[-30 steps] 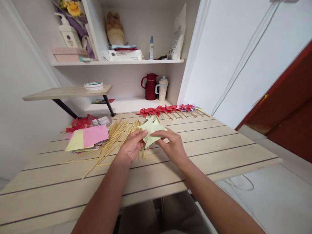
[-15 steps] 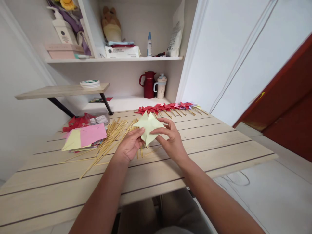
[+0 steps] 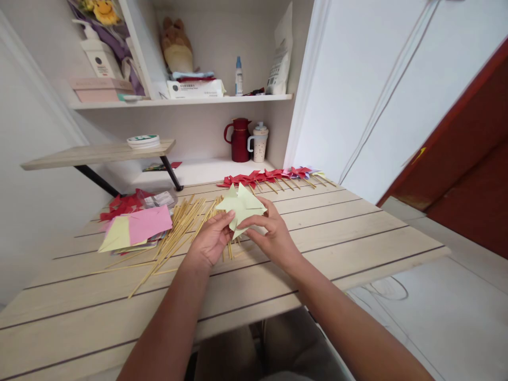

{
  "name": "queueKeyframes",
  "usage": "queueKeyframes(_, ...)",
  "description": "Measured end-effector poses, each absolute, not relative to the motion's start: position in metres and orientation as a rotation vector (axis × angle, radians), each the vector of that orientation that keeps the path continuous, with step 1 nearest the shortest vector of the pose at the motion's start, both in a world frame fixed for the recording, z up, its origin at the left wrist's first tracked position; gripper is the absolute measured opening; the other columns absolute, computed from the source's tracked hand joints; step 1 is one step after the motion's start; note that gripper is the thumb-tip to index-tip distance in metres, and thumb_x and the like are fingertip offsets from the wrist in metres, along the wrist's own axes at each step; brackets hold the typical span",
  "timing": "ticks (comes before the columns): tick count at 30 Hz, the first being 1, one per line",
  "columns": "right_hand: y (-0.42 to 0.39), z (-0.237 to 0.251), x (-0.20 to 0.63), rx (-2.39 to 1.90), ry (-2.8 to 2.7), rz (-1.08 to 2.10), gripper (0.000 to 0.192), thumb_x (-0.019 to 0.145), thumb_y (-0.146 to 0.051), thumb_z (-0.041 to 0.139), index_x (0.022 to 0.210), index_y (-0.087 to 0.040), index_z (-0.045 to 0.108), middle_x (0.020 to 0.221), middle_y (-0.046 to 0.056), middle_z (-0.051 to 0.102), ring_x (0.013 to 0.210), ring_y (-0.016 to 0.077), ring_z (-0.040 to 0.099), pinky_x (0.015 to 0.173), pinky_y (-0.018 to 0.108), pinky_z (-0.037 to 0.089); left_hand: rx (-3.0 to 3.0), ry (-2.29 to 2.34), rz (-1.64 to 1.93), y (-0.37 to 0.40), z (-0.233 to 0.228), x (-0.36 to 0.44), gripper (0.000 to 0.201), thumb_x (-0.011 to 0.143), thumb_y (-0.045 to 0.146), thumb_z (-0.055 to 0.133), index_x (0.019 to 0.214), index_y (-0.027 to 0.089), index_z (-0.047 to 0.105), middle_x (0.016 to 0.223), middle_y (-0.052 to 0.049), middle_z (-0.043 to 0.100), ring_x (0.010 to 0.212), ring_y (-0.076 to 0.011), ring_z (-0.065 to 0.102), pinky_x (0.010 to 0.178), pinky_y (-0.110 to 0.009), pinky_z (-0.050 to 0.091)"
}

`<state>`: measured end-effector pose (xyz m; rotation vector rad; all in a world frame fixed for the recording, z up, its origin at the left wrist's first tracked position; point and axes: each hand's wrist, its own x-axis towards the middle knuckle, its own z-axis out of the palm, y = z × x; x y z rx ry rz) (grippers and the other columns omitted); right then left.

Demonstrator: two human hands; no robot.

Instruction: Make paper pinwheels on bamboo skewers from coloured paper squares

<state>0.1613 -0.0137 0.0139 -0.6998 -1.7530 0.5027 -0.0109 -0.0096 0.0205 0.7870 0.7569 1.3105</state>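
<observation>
A pale yellow paper pinwheel (image 3: 240,207) is held up just above the table (image 3: 357,238), its folded points sticking out in several directions, flat face toward the camera. The left hand (image 3: 209,241) pinches its left edge between thumb and fingers; the right hand (image 3: 270,235) grips its lower right side, thumb on the front and fingers curled behind. Both hands are closed on the paper, close together.

Directly under and left of the pinwheel lies a loose heap of thin wooden sticks (image 3: 178,230), too many and too overlapped to count, fanning toward the table's near left. Left of the sticks lies a small stack of paper squares (image 3: 137,227), one pink on top and one yellow showing beside it, with more sheets beneath. Behind that stack sits a pile of red paper pieces (image 3: 121,203) and a clear plastic bag (image 3: 161,199).

Beyond the pinwheel, along the table's far edge, a row of finished pinwheels (image 3: 270,177) on sticks lies side by side, mostly red, with a few purple and pale ones at the right end; their number cannot be told for sure.

Behind the table, a recess holds one red jug (image 3: 239,140) and one speckled mug (image 3: 259,143) touching side by side. Nothing lies between the hands and the pinwheel.
</observation>
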Motion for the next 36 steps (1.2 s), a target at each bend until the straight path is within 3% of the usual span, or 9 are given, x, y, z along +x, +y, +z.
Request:
queueKeyframes(3, -0.0147, 0.0188, 0.1620, -0.680, -1.745, 0.492, 0.035, 0.079, -0.005, 0.071, 0.103, -0.030, 0.077, 0.152, 0.006, 0.048, 0.145, 0.0274, 0.045, 0.122, 0.050, 0.036, 0.815, 0.788, 1.292, -0.0123, 0.0230, -0.0098, 0.030, 0.070, 0.026, 0.091, 0.094, 0.014, 0.078, 0.094, -0.007, 0.077, 0.079, -0.0137, 0.068, 0.072, -0.023, 0.055)
queueKeyframes(6, -0.0155, 0.0218, 0.1631, -0.676, -1.766, 0.530, 0.043, 0.080, -0.005, 0.070, 0.113, -0.032, 0.073, 0.149, 0.005, 0.055, 0.143, 0.0263, 0.048, 0.122, 0.053, 0.036, 0.825, 0.816, 1.284, -0.0138, 0.0252, -0.0091, 0.028, 0.069, 0.027, 0.092, 0.089, 0.014, 0.078, 0.087, -0.006, 0.075, 0.073, -0.0124, 0.066, 0.066, -0.021, 0.053)
queueKeyframes(13, -0.0148, 0.0179, 0.1618, -0.720, -1.705, 0.549, 0.006, 0.082, -0.024, 0.081, 0.083, -0.028, 0.077, 0.138, 0.008, 0.056, 0.137, 0.0274, 0.052, 0.118, 0.049, 0.041, 0.828, 0.853, 1.324, -0.0121, 0.0240, -0.0079, 0.032, 0.065, 0.027, 0.093, 0.089, 0.013, 0.077, 0.089, -0.005, 0.073, 0.073, -0.0108, 0.063, 0.063, -0.020, 0.050)
queueKeyframes(24, -0.0135, 0.0195, 0.1619, -0.800, -1.489, 0.568, 0.009, 0.084, -0.030, 0.078, 0.077, -0.025, 0.074, 0.126, 0.008, 0.061, 0.127, 0.0272, 0.056, 0.115, 0.050, 0.043, 0.906, 0.885, 1.295, -0.0128, 0.0216, -0.0012, 0.026, 0.066, 0.023, 0.089, 0.088, 0.014, 0.078, 0.086, -0.005, 0.073, 0.071, -0.0123, 0.062, 0.062, -0.023, 0.049)
queueKeyframes(36, -0.0146, 0.0221, 0.1615, -0.798, -1.429, 0.519, 0.007, 0.083, -0.022, 0.074, 0.077, -0.025, 0.071, 0.130, 0.008, 0.055, 0.125, 0.0258, 0.057, 0.116, 0.050, 0.042, 0.850, 0.809, 1.299, -0.0108, 0.0182, -0.0013, 0.033, 0.067, 0.029, 0.092, 0.094, 0.015, 0.078, 0.089, -0.005, 0.074, 0.074, -0.0133, 0.064, 0.063, -0.023, 0.051)
